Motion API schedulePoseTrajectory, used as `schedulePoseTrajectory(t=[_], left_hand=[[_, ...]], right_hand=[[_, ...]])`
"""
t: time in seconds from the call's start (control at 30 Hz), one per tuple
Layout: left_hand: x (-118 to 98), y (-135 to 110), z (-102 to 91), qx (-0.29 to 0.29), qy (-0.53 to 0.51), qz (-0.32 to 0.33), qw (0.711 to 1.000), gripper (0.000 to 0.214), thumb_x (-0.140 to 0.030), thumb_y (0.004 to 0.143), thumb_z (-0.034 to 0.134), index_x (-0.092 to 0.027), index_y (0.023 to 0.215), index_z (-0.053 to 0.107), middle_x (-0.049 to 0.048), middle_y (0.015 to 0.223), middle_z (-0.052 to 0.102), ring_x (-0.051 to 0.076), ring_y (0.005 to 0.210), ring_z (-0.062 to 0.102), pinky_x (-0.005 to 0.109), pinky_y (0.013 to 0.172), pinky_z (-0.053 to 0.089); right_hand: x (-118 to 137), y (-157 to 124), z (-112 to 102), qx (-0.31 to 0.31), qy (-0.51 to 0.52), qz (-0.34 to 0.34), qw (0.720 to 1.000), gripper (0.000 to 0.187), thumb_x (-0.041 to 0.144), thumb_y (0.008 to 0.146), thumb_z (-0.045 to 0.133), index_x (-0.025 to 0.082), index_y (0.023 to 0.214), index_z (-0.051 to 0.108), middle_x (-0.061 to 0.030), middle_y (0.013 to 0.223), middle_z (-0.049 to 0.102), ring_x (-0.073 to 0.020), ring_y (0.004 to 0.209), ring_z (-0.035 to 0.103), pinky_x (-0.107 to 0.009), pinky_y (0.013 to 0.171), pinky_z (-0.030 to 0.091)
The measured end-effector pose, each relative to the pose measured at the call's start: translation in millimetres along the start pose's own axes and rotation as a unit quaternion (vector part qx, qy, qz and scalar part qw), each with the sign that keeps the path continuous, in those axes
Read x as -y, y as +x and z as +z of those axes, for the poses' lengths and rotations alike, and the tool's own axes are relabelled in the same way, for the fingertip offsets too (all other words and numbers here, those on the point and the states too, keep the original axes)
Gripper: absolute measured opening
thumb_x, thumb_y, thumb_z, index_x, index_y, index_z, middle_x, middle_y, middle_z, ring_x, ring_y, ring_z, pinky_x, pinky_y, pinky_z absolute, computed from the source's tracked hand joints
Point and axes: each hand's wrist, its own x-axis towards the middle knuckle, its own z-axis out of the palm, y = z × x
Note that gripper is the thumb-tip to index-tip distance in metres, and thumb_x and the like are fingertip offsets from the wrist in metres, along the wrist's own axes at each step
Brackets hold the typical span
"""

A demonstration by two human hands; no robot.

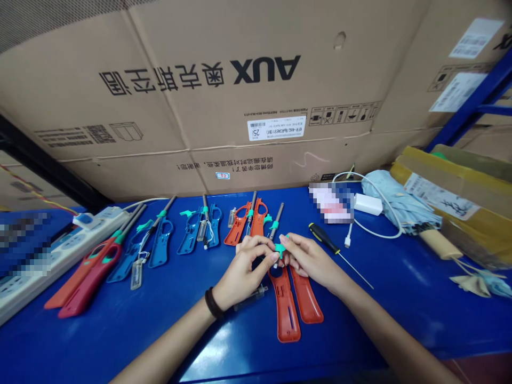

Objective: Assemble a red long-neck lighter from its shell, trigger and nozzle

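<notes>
Both of my hands meet over an opened orange lighter casing (pixel 287 312), whose two halves lie side by side on the blue table. My left hand (pixel 244 269) pinches a small green plastic lighter part (pixel 280 248) from the left. From the right, my right hand (pixel 310 260) grips the same green part between thumb and fingers. Just beyond my fingers a metal lighter tube (pixel 277 218) with a green collar points away. A clear fuel tank (pixel 253 296) lies partly hidden beneath my left wrist.
Opened blue casings (pixel 160 242) and another orange one (pixel 238 226) lie to the left with their inner parts. Two assembled lighters (pixel 90 280) rest beside a white power strip (pixel 60 253). On the right are a screwdriver (pixel 326 237), a white charger (pixel 368 204) with cable and a folded umbrella (pixel 400 200). Cardboard (pixel 224 32) stands behind.
</notes>
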Motion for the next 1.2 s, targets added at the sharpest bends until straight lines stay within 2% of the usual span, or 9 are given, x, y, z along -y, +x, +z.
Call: schedulePoseTrajectory(t=[0.4, 0.53, 0.63, 0.9, 1.2], left_hand=[[-2.6, -0.8, 3.0, 0.010, -0.040, -0.009, 0.999, 0.026, -0.032, 0.091, 0.045, -0.020, 0.075, 0.062, 0.0033, 0.099, 0.060, 0.019, 0.098, 0.051, 0.036, 0.091, 0.033], [-2.5, -2.8, -0.9, 0.027, -0.023, 0.013, 0.999, 0.012, -0.033, 0.084, 0.059, -0.022, 0.087, 0.060, 0.0027, 0.105, 0.058, 0.019, 0.101, 0.049, 0.036, 0.093, 0.032], [-0.3, -3.6, -3.3, 0.029, 0.008, 0.034, 0.999, 0.019, -0.036, 0.078, 0.065, -0.023, 0.092, 0.060, 0.0019, 0.105, 0.059, 0.020, 0.100, 0.049, 0.036, 0.091, 0.032], [4.6, -1.8, -2.4, -0.031, 0.049, 0.048, 0.997, 0.028, -0.044, 0.069, 0.071, -0.022, 0.083, 0.061, 0.0010, 0.095, 0.063, 0.019, 0.092, 0.054, 0.035, 0.086, 0.033], [3.7, -1.8, -4.5, -0.023, 0.048, 0.053, 0.997, 0.042, -0.048, 0.066, 0.073, -0.024, 0.097, 0.056, 0.0015, 0.100, 0.063, 0.021, 0.094, 0.054, 0.035, 0.086, 0.034]], right_hand=[[4.7, -3.4, 0.5, 0.029, 0.008, -0.002, 1.000, 0.039, 0.055, 0.079, 0.052, 0.018, 0.069, 0.047, 0.0083, 0.049, 0.044, -0.0026, 0.035, 0.030, -0.016, 0.032, 0.021], [1.9, -2.0, 0.8, 0.008, 0.000, -0.004, 1.000, 0.039, 0.055, 0.079, 0.053, 0.018, 0.069, 0.046, 0.0084, 0.049, 0.045, -0.0021, 0.034, 0.030, -0.016, 0.032, 0.021], [0.2, -1.2, -0.4, 0.009, -0.002, -0.001, 1.000, 0.039, 0.055, 0.079, 0.053, 0.018, 0.070, 0.047, 0.0074, 0.052, 0.047, -0.0020, 0.034, 0.031, -0.016, 0.032, 0.022], [5.1, -3.2, 1.4, 0.014, 0.027, 0.026, 0.999, 0.041, 0.057, 0.076, 0.056, 0.018, 0.067, 0.045, 0.0092, 0.048, 0.042, -0.0020, 0.034, 0.027, -0.016, 0.032, 0.019], [0.4, -2.9, -2.6, 0.050, 0.049, 0.026, 0.997, 0.038, 0.053, 0.077, 0.058, 0.018, 0.067, 0.045, 0.0080, 0.051, 0.046, -0.0011, 0.034, 0.027, -0.016, 0.032, 0.017]])
